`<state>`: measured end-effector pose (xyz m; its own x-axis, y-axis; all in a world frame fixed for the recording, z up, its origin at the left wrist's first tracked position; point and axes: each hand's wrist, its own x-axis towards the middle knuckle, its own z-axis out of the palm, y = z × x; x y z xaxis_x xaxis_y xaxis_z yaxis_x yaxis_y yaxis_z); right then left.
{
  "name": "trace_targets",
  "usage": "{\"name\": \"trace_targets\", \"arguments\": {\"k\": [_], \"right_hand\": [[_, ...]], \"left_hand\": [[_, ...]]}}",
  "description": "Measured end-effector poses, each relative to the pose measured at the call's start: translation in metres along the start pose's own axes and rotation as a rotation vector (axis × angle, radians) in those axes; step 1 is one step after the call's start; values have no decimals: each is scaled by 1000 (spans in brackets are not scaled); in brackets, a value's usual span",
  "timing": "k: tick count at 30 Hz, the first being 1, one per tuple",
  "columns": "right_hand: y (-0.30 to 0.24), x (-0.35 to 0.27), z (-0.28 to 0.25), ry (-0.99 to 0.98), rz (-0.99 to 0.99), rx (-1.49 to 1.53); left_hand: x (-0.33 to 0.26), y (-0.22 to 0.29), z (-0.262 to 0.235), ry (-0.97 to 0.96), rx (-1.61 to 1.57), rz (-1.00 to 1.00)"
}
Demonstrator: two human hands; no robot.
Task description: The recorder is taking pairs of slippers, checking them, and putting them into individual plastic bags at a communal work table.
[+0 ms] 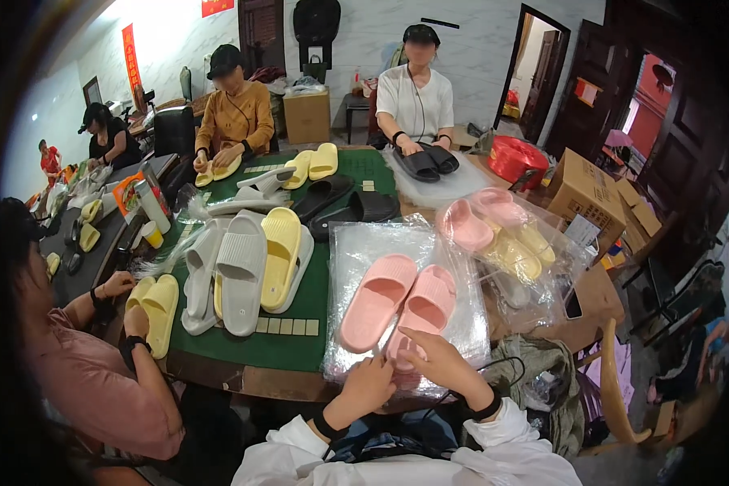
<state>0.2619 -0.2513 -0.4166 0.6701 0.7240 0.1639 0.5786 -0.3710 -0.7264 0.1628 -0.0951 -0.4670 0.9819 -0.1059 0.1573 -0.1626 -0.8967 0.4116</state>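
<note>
Two pink slide slippers lie on a stack of clear plastic bags (344, 283) at the table edge in front of me. The left pink slipper (373, 312) lies tilted beside the right pink slipper (428, 306). Both my hands are at the heel of the right one. My left hand (367, 386) has its fingers curled against the heel edge. Across the footbed reaches my right hand (444, 362), index finger stretched, thumb lower on the heel. Whether anything small sits between the fingertips is hidden.
Grey slippers (241, 271) and a yellow slipper (280, 251) are piled left, near black slippers (352, 215). Bagged slippers (506, 235) lie right, before a cardboard box (585, 193). Co-workers sit around the green-topped table (292, 352); one handles black slippers (425, 164). A wooden chair (611, 389) stands right.
</note>
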Motion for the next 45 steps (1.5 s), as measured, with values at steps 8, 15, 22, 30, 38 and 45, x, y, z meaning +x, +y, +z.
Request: {"name": "trace_targets", "arguments": {"k": [8,15,22,30,38,45], "right_hand": [[27,34,30,7,113,-306],[68,68,59,103,-75,-650],[43,88,46,1,347,-448],[41,89,42,48,357,-375],[22,73,15,438,82,-66],[-8,2,-9,374,-38,714]], "left_hand": [[-2,-9,8,-44,51,56],[-3,-5,11,-17,114,37],[-3,-10,14,-41,124,72],[0,-12,16,-58,156,82],[-5,-6,11,-42,112,59],[4,-12,27,-52,166,51]]}}
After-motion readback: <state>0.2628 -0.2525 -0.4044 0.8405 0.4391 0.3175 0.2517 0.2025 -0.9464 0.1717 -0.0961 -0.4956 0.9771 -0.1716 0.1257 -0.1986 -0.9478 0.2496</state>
